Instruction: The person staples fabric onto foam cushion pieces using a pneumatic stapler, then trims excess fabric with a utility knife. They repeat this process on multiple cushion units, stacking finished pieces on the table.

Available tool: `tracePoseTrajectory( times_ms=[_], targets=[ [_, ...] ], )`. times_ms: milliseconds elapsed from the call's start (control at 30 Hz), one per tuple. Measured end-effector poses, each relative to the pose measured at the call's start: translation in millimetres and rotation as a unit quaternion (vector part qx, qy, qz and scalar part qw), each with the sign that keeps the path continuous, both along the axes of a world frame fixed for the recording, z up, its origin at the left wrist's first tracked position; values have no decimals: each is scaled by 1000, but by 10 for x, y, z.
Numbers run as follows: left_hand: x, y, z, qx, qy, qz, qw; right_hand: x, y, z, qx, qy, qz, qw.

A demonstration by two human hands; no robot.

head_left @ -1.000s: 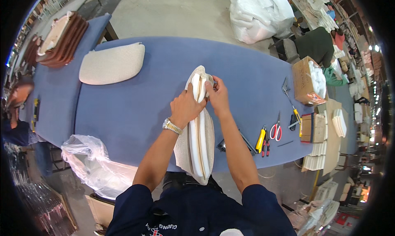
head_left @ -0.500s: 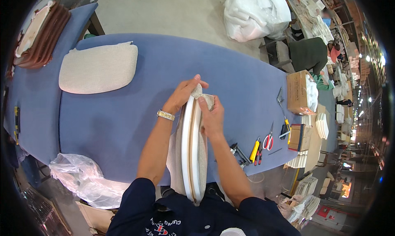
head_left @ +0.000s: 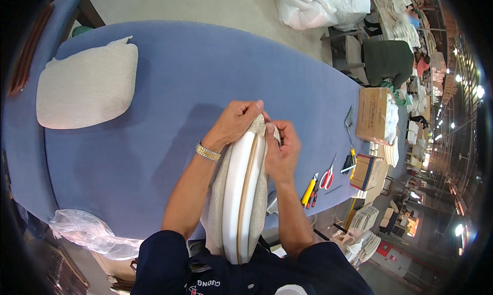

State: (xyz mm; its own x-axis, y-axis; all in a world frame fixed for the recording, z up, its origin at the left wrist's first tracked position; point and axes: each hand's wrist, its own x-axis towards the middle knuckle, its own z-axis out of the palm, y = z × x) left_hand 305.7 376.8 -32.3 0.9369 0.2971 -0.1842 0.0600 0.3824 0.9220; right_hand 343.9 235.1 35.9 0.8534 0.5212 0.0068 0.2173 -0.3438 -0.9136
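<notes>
A padded panel [head_left: 237, 202] stands on edge between my forearms, its near end against my body. Two white foam layers flank a thin tan board edge. Beige fabric cover [head_left: 214, 213] wraps both sides, leaving that edge exposed. At the far end my left hand [head_left: 233, 123] is closed on the cover's left part, fingers partly hidden. My right hand [head_left: 282, 153] pinches the cover's right part between thumb and bent fingers, close beside the left. Farther left, a finished-looking beige cushion [head_left: 90, 87] lies flat on the blue padded table [head_left: 174, 63].
Right of my arm lie a yellow-handled tool [head_left: 309, 189], red-handled scissors [head_left: 327, 178] and a thin dark rod [head_left: 334, 189]. A cardboard box [head_left: 372, 114] with white stuffing sits at the table's right end. Clear plastic [head_left: 95, 233] hangs at the near left edge. Another person [head_left: 387, 62] works beyond.
Both hands keep hold of the cover's far end, and the right hand's fingers have curled in more. The fabric flaps have shifted, and my view has moved right.
</notes>
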Motion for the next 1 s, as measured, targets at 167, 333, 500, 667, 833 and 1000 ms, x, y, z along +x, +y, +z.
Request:
tracePoseTrajectory(
  times_ms=[167,333,500,667,833,1000],
  targets=[
    [-15,8,3,-65,-5,20,998,7,109,155,-65,-94,27,993],
    [-46,24,-31,-27,-46,41,998,-36,32,209,-108,-120,83,983],
    [-247,29,189,255,-110,172,945,-134,99,207,8,30,-4,1000],
    [-530,54,612,412,-72,140,898,-42,187,139,37,89,-32,995],
    [-472,69,728,461,-11,139,876,-22,212,107,42,92,-24,995],
    [-365,-63,572,414,-48,224,881,-39,192,198,10,-8,-13,1000]
  ],
)
